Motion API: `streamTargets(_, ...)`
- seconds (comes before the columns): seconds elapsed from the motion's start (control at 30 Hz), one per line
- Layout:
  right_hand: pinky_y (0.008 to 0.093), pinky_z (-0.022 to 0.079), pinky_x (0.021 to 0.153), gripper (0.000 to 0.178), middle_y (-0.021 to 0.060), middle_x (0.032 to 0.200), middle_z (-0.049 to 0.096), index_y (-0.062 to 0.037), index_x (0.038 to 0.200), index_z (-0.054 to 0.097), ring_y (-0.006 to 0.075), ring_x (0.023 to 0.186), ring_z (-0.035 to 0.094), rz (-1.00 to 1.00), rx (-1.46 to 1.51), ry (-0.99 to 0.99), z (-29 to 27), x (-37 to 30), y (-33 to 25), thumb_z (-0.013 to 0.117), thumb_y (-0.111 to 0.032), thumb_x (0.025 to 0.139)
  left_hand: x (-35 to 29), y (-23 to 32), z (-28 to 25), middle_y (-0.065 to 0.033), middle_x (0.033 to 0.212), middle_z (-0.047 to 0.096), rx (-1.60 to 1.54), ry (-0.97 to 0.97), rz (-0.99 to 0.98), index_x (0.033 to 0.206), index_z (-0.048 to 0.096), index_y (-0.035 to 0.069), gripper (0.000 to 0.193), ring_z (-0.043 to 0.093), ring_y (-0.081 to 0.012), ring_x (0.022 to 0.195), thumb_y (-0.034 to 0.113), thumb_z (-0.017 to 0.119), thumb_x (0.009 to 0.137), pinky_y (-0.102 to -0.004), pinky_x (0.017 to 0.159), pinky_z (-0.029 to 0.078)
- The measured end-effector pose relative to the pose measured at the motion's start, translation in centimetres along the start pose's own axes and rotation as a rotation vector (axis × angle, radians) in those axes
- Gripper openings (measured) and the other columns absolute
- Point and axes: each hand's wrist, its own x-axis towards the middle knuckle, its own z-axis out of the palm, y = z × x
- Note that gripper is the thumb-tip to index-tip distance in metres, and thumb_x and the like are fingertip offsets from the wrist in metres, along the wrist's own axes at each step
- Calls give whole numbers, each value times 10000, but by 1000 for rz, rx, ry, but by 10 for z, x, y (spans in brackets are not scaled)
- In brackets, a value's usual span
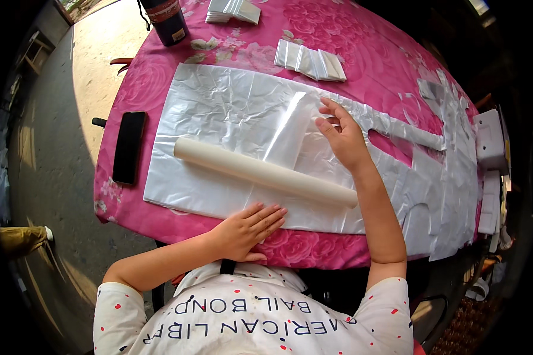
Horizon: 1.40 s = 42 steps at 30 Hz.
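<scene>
A flat stack of thin white plastic bags (219, 100) lies across the table, with cut-out handle ends toward the right. On top rests a long cream-coloured roll or tube (260, 171), slanting from left down to the right. Just beyond it a smooth, shiny fold of clear plastic film (287, 133) catches the light. My left hand (249, 231) lies flat at the near edge of the bags, fingers stretched out. Above the bags, beside the film's right side, my right hand (343, 133) has its fingers bent, with thumb and forefinger apart; no grip on the film shows.
The table wears a pink flowered cloth (302, 248). A black phone (129, 148) lies at the left. Folded plastic packets (310, 61) and another pile (233, 10) sit at the back, near a dark bottle (166, 22). Loose plastic bags (450, 195) hang over the right edge.
</scene>
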Motion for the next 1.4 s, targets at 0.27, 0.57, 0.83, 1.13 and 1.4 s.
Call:
streamTargets(0.27,391,436,824,495,87,1065,567,-99,1217,545,277,972,528,-399,-621,-121,40,-104,0,661,-127,737,1,19,9,-154,1478,210,-53,10,-69,1405,249,7,846,184,-272,1375,602,408,824,-418,1109,148)
streamTargets(0.57,367,439,838,504,94,1077,579,-113,1243,537,287,960,522,-157,-774,364,-65,-88,61,651,-75,754,2,17,-9,-152,1474,221,-115,87,-12,1377,301,-8,855,198,-267,1371,598,470,797,-419,1105,162)
streamTargets(0.83,374,422,863,466,68,1090,587,-107,1136,609,259,987,528,-389,-586,-110,3,-121,11,671,-52,678,-3,32,13,-142,1465,245,39,-4,-116,1370,325,4,809,219,-264,1362,559,486,802,-416,1098,183)
streamTargets(1.13,394,394,897,461,51,1080,589,-128,1148,600,247,995,527,-551,-634,-7,22,-36,19,663,-52,697,-4,47,25,-147,1449,281,40,69,-174,1380,330,42,745,248,-278,1348,519,480,828,-446,1092,177)
streamTargets(1.4,423,337,1001,446,106,1157,552,-66,1145,584,281,1094,495,-614,-600,100,28,-3,13,610,29,710,-30,25,20,-125,1332,427,15,171,106,1246,487,40,492,418,-254,1222,294,554,830,-389,1005,356)
